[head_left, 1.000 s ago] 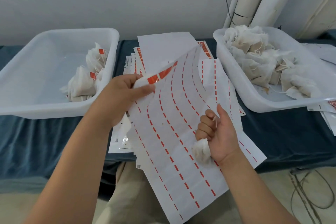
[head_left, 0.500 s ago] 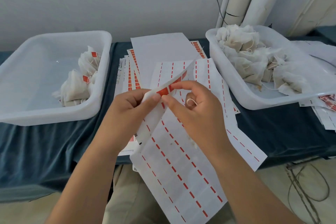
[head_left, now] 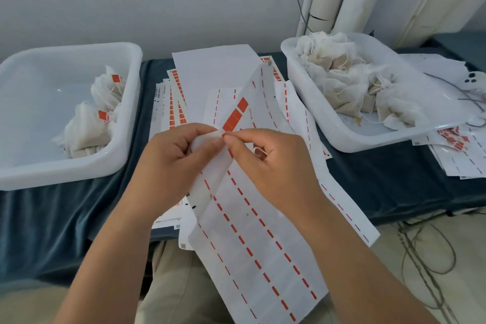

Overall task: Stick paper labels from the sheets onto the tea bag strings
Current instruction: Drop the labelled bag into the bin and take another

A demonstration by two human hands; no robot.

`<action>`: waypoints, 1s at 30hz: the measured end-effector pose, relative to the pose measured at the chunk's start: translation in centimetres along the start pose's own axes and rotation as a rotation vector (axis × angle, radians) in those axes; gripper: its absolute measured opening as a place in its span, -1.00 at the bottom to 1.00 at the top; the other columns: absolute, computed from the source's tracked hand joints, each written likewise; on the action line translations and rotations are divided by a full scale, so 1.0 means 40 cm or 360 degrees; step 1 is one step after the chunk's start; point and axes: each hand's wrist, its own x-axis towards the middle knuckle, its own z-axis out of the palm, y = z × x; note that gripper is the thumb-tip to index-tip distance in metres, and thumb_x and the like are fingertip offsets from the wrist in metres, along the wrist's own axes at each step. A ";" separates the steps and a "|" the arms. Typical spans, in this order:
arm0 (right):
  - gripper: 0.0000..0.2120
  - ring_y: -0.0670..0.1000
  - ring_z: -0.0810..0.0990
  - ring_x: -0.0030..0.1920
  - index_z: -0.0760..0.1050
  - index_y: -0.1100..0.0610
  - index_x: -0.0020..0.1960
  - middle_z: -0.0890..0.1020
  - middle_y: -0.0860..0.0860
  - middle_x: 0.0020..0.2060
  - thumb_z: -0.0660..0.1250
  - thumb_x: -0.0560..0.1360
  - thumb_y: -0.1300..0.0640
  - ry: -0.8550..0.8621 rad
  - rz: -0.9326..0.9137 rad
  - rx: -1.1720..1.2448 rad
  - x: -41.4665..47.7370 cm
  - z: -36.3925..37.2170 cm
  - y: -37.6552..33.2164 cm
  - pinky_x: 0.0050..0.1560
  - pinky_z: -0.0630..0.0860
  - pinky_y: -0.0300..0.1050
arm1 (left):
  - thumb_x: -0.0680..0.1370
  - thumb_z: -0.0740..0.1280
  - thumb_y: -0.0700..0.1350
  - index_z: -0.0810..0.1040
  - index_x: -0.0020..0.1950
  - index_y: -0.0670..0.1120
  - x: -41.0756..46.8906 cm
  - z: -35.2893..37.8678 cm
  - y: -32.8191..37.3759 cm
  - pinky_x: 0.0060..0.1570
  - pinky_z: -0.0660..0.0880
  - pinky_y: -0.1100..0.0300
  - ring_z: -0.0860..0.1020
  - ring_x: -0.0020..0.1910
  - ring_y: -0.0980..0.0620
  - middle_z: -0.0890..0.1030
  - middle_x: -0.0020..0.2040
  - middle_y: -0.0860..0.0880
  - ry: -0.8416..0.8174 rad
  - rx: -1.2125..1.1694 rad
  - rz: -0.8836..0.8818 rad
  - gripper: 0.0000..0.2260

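Head view. Both forearms reach in from the near edge, and the hands meet above the middle of the blue-covered table (head_left: 394,181).

The left hand (head_left: 178,158) pinches the curled edge of one label sheet (head_left: 249,231) between thumb and fingers, holding it lifted and bent. The right hand (head_left: 271,166) has thumb and forefinger closed on the lower end of a strip of red labels (head_left: 235,115) on that sheet. Its other fingers are curled, and a loop of white string (head_left: 259,151) shows among them; the bag itself is hidden.

Count: two white tubs. The left tub (head_left: 65,175) holds a few tea bags, with two red tags visible. The right tub (head_left: 368,139) holds a heap of untagged tea bags (head_left: 342,79), too tangled to count. More sheets (head_left: 171,102) lie fanned beneath the one held.
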 end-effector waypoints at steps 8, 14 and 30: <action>-0.77 -0.12 0.65 -0.24 0.72 0.01 0.11 0.74 -0.13 -0.15 0.35 0.62 -0.06 -0.0154 -0.0183 -0.0303 0.021 -0.030 -0.003 -0.15 0.64 -0.24 | 0.64 0.38 0.04 0.71 -0.03 0.23 -0.004 0.000 0.011 -0.17 0.71 0.16 0.73 -0.10 0.11 0.74 -0.10 0.20 -0.0033 0.0135 0.0030 -0.87; -0.74 -0.02 0.65 -0.30 0.72 0.07 0.02 0.72 -0.04 -0.25 0.32 0.60 -0.04 -0.0058 -0.0274 -0.0420 0.019 -0.016 0.014 -0.25 0.64 0.00 | 0.60 0.42 0.11 0.68 -0.08 0.24 -0.005 0.013 0.009 -0.20 0.69 0.21 0.70 -0.12 0.17 0.71 -0.12 0.26 0.0026 0.0223 0.0021 -0.92; -0.54 -0.08 0.17 -0.50 0.54 -0.14 -0.48 0.27 -0.09 -0.52 0.36 0.58 0.14 0.0198 0.0942 0.0942 0.031 -0.082 0.063 -0.46 0.21 -0.16 | 0.65 0.40 0.00 0.50 0.37 0.17 0.048 -0.025 -0.106 0.14 0.62 -0.10 0.62 0.15 0.01 0.66 0.18 0.14 0.0651 0.1149 0.0073 -0.70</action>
